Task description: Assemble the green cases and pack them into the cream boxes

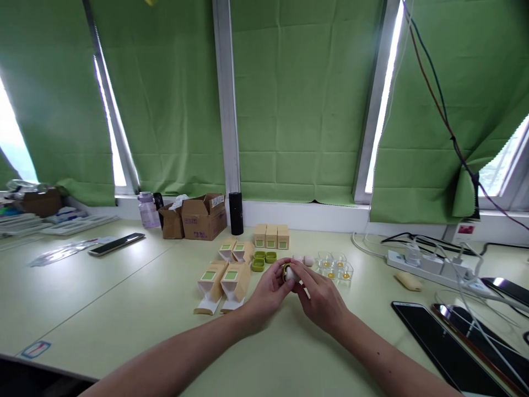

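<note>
Both hands meet above the pale table (136, 309), just in front of me. My left hand (268, 293) pinches a small green cap with a dark rim (286, 271). Against that cap, my right hand (319, 298) holds a small white piece (291, 273). Just beyond the hands lie three green caps (263, 258), two pale small blocks (304, 259) and three clear cups with yellow centres (336, 265). Open tan cartons (223, 282) lie to the left of my hands, and three closed tan boxes (271, 236) stand behind.
A brown cardboard box (203, 216), a black cylinder (235, 213) and a purple bottle (147, 210) stand by the window sill. A phone (116, 243) lies at the left. At the right are a power strip (430, 266) with cables and dark tablets (446, 342).
</note>
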`<state>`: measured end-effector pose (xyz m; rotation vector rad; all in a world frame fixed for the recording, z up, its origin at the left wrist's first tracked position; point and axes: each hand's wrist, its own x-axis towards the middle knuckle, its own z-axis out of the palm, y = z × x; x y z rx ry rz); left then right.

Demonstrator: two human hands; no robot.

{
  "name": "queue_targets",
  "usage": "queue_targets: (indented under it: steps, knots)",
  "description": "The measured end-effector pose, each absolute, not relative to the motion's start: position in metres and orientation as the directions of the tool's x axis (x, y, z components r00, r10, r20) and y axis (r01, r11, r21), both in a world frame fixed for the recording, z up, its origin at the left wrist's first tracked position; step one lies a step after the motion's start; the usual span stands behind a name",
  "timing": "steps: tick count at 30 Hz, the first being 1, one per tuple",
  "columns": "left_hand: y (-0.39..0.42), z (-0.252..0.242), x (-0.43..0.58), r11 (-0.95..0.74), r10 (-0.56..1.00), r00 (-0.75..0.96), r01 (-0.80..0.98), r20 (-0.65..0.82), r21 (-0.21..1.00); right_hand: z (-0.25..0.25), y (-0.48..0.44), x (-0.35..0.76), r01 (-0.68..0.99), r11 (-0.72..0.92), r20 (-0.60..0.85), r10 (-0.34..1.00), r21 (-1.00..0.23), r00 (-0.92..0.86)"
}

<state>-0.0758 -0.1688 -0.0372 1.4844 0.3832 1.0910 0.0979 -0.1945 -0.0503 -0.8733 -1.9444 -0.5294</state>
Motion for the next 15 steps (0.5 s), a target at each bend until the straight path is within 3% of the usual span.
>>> queue_targets:
  steps: [15]
  knots:
    - [-0.1641,-0.0409,-0.0759,-0.279,0.781,0.463,-0.343,0.420,0.897,-0.0529,-0.1945,0.0953,0.748,0.663,0.867,0.366,0.011,-0.337]
